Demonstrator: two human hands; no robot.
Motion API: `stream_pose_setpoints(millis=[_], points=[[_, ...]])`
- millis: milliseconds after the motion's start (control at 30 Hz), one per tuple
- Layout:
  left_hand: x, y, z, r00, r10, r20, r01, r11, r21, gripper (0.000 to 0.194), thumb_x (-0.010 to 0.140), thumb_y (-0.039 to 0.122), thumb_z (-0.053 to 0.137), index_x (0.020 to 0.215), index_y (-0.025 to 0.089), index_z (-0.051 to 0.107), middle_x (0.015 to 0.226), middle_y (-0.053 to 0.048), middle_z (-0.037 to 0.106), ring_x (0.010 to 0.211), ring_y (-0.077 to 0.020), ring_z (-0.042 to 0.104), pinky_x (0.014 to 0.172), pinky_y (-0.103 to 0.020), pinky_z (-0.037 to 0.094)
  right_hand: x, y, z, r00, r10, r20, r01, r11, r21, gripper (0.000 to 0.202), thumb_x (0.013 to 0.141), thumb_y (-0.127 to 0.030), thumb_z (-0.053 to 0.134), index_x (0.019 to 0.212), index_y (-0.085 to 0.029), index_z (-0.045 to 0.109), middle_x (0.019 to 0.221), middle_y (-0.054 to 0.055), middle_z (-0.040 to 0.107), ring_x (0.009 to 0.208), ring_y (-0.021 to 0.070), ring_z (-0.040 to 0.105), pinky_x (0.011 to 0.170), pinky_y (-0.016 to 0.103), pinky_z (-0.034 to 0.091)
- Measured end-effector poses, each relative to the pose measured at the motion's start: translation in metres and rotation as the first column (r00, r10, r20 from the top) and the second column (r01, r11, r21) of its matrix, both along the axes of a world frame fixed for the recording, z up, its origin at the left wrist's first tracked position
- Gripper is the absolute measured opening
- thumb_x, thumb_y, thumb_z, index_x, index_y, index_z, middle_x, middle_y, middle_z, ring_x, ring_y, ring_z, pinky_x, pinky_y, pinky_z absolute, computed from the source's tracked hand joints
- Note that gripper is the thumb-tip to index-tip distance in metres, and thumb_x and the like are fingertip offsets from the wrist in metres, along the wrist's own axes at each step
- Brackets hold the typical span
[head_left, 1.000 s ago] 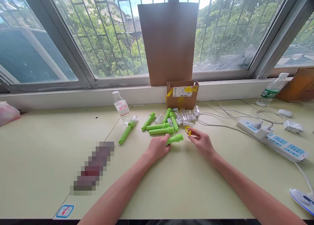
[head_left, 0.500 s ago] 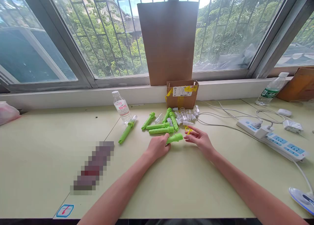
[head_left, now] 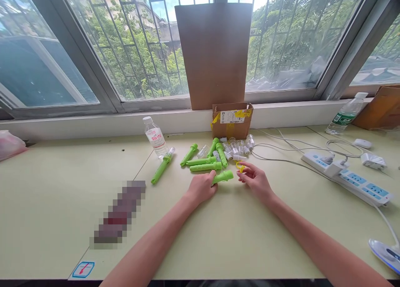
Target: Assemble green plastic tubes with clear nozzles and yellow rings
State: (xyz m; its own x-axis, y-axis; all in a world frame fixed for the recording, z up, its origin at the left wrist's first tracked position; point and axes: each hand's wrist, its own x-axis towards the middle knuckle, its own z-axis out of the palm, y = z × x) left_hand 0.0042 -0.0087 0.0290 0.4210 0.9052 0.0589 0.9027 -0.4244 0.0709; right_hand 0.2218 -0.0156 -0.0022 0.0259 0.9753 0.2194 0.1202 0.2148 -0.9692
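My left hand is closed round a green plastic tube, whose ribbed, threaded end points right. Between the thumb and fingertips of my right hand is a small yellow ring-shaped piece, just right of that end and apart from it. Beyond my hands lie several more green tubes in a loose pile. Clear plastic vials with some white parts are heaped behind them. Off to the left rests a green tube with a clear top.
An open cardboard box stands at the back below an upright brown board. Two water bottles stand near the window, one left, one right. A power strip with cables lies right. A blurred dark object is at left.
My right hand has shifted slightly to the right with the yellow piece, away from the tube's end. My left hand and its tube stay in place.
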Motion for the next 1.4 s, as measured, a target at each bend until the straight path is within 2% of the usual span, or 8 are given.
stream_pose_setpoints(millis=[133,267,567,767,900,1100,1267,1400], points=[[0.0009,-0.0011,0.0015,1.000,0.019,-0.008,-0.019,1.000,-0.015,0.023,0.081,0.028,0.046,0.100,0.021,0.055,0.088,-0.006,0.067,0.081,-0.0228,0.064,0.066,-0.029,0.043,-0.0001,-0.0006,-0.0033,0.997,-0.028,0.069,0.026,0.999,0.034,0.041,0.076,-0.046,0.065,0.107,-0.019,0.062,0.074,0.001,0.063,0.064,0.0172,0.065,0.062,0.033,0.056],[0.0012,-0.0013,0.0020,1.000,0.025,-0.018,-0.025,0.999,-0.021,0.022,0.081,0.028,0.046,0.101,0.020,0.055,0.088,-0.007,0.068,0.082,-0.0234,0.064,0.067,-0.029,0.044,-0.0005,-0.0011,-0.0062,0.984,-0.077,0.161,0.057,0.990,0.125,0.037,0.079,-0.045,0.062,0.106,-0.020,0.065,0.084,0.005,0.068,0.068,0.0181,0.065,0.063,0.034,0.056],[-0.0010,0.0012,-0.0022,1.000,-0.017,-0.019,0.017,1.000,0.019,0.021,0.081,0.028,0.046,0.098,0.020,0.054,0.084,-0.006,0.067,0.077,-0.0236,0.064,0.062,-0.029,0.042,0.0018,-0.0011,-0.0072,0.965,-0.085,0.250,0.008,0.956,0.295,0.023,0.083,-0.036,0.057,0.096,-0.023,0.071,0.088,0.005,0.068,0.076,0.0188,0.063,0.063,0.033,0.055],[-0.0030,0.0021,-0.0055,0.999,-0.046,-0.006,0.046,0.998,0.051,0.020,0.080,0.029,0.045,0.096,0.019,0.054,0.083,-0.005,0.067,0.074,-0.0236,0.064,0.058,-0.029,0.040,-0.0003,-0.0022,-0.0056,0.935,-0.114,0.335,0.025,0.966,0.258,0.035,0.082,-0.037,0.058,0.113,-0.022,0.063,0.094,0.006,0.066,0.063,0.0149,0.062,0.060,0.033,0.058],[-0.0028,0.0018,-0.0054,0.999,-0.036,-0.009,0.036,0.999,0.040,0.020,0.081,0.028,0.046,0.097,0.019,0.054,0.083,-0.005,0.067,0.075,-0.0233,0.065,0.060,-0.028,0.040,-0.0011,-0.0020,-0.0040,0.924,-0.178,0.337,0.087,0.959,0.268,0.035,0.080,-0.038,0.059,0.109,-0.018,0.065,0.099,0.009,0.065,0.067,0.0161,0.064,0.058,0.032,0.059],[-0.0019,0.0015,-0.0033,1.000,-0.019,-0.020,0.019,1.000,0.018,0.022,0.081,0.030,0.045,0.098,0.020,0.054,0.086,-0.005,0.067,0.078,-0.0227,0.064,0.061,-0.028,0.041,0.0012,-0.0012,-0.0069,0.937,-0.153,0.315,0.079,0.969,0.235,0.041,0.083,-0.034,0.056,0.123,-0.021,0.057,0.077,0.001,0.063,0.059,0.0135,0.061,0.061,0.032,0.059],[-0.0029,0.0029,-0.0052,0.999,-0.036,-0.020,0.037,0.999,0.030,0.022,0.080,0.031,0.044,0.098,0.021,0.054,0.085,-0.004,0.067,0.076,-0.0230,0.064,0.059,-0.029,0.040,0.0002,-0.0010,-0.0094,0.967,-0.130,0.219,0.075,0.967,0.243,0.034,0.082,-0.035,0.058,0.113,-0.022,0.064,0.095,0.006,0.061,0.066,0.0134,0.060,0.056,0.030,0.060],[-0.0034,0.0033,-0.0063,0.999,-0.042,-0.015,0.043,0.998,0.038,0.022,0.080,0.030,0.044,0.097,0.020,0.053,0.084,-0.004,0.068,0.075,-0.0234,0.064,0.058,-0.029,0.039,-0.0012,-0.0014,-0.0075,0.968,-0.136,0.209,0.079,0.961,0.263,0.032,0.081,-0.036,0.059,0.109,-0.023,0.065,0.100,0.007,0.061,0.071,0.0144,0.058,0.053,0.029,0.061]])
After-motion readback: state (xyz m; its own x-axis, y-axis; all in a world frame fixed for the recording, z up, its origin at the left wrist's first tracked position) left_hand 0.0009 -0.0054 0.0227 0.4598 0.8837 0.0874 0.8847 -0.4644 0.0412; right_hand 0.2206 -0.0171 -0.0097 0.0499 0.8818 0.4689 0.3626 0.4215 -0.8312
